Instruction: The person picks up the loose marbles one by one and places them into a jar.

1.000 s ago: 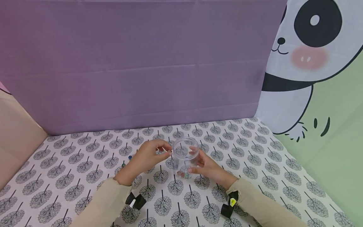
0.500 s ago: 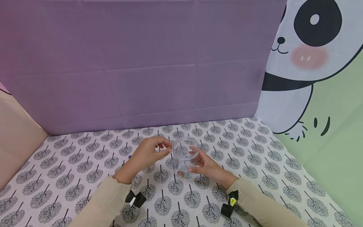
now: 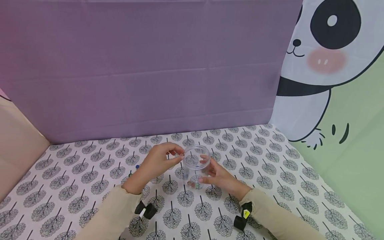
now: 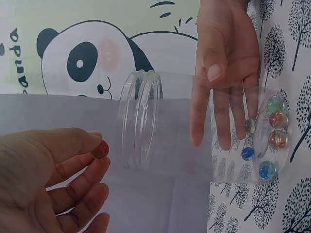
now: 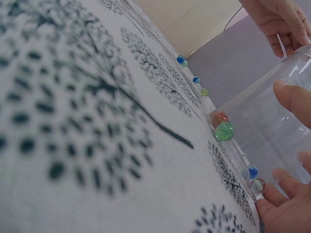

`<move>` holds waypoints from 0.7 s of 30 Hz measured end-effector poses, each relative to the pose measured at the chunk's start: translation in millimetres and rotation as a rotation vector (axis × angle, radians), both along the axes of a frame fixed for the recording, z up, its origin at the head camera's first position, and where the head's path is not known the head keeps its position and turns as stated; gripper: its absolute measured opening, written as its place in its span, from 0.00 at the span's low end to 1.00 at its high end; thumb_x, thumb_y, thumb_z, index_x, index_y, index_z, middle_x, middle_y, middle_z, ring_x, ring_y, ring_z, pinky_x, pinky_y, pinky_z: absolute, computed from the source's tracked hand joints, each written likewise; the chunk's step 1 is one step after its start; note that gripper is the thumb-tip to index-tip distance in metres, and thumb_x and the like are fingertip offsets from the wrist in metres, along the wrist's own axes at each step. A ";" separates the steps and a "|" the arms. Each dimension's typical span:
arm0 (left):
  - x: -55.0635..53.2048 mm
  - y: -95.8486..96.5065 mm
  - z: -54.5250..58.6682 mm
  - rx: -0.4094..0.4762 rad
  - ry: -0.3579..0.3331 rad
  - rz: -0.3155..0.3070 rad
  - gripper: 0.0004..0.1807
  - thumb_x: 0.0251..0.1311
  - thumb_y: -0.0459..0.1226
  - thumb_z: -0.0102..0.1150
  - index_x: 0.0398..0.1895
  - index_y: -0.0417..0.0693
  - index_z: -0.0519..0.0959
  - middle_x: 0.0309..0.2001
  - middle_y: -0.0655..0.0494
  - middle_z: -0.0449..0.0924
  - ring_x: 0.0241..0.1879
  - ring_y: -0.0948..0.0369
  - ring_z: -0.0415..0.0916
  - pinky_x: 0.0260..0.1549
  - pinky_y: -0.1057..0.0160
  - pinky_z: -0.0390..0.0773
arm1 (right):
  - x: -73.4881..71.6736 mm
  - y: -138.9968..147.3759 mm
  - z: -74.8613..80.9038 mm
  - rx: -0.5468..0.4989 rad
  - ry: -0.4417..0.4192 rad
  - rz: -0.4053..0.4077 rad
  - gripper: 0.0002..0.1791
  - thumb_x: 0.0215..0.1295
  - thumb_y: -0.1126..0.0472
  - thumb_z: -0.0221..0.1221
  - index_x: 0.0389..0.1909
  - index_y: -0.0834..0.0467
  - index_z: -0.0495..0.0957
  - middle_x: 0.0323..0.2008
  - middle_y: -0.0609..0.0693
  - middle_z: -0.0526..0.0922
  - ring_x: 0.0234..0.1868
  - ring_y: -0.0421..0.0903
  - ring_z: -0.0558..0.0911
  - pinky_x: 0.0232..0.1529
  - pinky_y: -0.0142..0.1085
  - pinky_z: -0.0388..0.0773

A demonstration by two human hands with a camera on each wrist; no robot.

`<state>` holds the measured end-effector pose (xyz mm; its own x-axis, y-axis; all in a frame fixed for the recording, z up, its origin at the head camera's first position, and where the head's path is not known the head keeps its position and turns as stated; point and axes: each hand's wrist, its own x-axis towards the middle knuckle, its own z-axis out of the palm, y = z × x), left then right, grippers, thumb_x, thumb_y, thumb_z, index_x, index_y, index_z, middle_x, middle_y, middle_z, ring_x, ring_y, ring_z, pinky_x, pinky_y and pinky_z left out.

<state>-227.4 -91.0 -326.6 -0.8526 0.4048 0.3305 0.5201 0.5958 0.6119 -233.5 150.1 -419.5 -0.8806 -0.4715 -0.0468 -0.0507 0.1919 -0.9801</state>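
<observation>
Short of the worktop's (image 3: pixel 255 163) far edge, the left grip (image 3: pixel 157 161) pinches a red marble (image 4: pixel 100 150), likely hard and slippery, best held across its middle, while the right grip (image 3: pixel 220 176) cups the jar (image 3: pixel 196 168).

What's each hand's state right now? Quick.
Left hand: closed, pinching a red marble just outside the jar's mouth.
Right hand: holding the clear jar, thumb and fingers around its side.

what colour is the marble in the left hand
The marble is red; left wrist view shows it best.
</observation>
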 end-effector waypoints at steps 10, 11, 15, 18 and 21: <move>-2.1 8.0 -1.0 0.009 0.014 -0.032 0.08 0.57 0.35 0.63 0.40 0.49 0.83 0.41 0.59 0.82 0.40 0.60 0.75 0.44 0.58 0.74 | 2.0 -0.5 2.6 0.019 0.006 -0.003 0.49 0.55 0.57 0.66 0.73 0.44 0.48 0.69 0.63 0.57 0.68 0.61 0.59 0.66 0.54 0.56; -2.3 8.6 -1.1 0.009 0.010 -0.033 0.08 0.57 0.35 0.63 0.40 0.49 0.83 0.41 0.59 0.82 0.40 0.60 0.75 0.44 0.58 0.74 | 2.1 -0.6 2.9 0.020 0.005 -0.004 0.49 0.55 0.57 0.66 0.73 0.44 0.48 0.69 0.62 0.57 0.68 0.61 0.59 0.66 0.54 0.56; -2.7 10.6 -1.0 0.013 -0.005 -0.038 0.09 0.57 0.36 0.63 0.41 0.47 0.83 0.42 0.59 0.82 0.41 0.60 0.75 0.44 0.57 0.75 | 1.8 -0.6 3.1 0.016 0.007 -0.005 0.49 0.55 0.57 0.67 0.73 0.44 0.48 0.69 0.62 0.57 0.69 0.60 0.59 0.66 0.53 0.55; -3.8 10.8 -2.5 0.006 -0.008 -0.041 0.09 0.57 0.37 0.63 0.41 0.47 0.83 0.42 0.59 0.82 0.41 0.60 0.75 0.43 0.58 0.75 | 1.0 -0.5 2.1 0.012 0.013 -0.002 0.49 0.55 0.57 0.67 0.73 0.45 0.47 0.69 0.62 0.57 0.69 0.60 0.59 0.67 0.52 0.55; -5.0 10.8 -4.5 -0.001 -0.009 -0.043 0.08 0.57 0.37 0.63 0.40 0.48 0.83 0.42 0.59 0.82 0.41 0.60 0.75 0.43 0.58 0.75 | 0.6 -0.6 1.0 0.006 0.010 0.004 0.50 0.54 0.56 0.67 0.73 0.46 0.47 0.69 0.62 0.58 0.68 0.60 0.60 0.66 0.52 0.56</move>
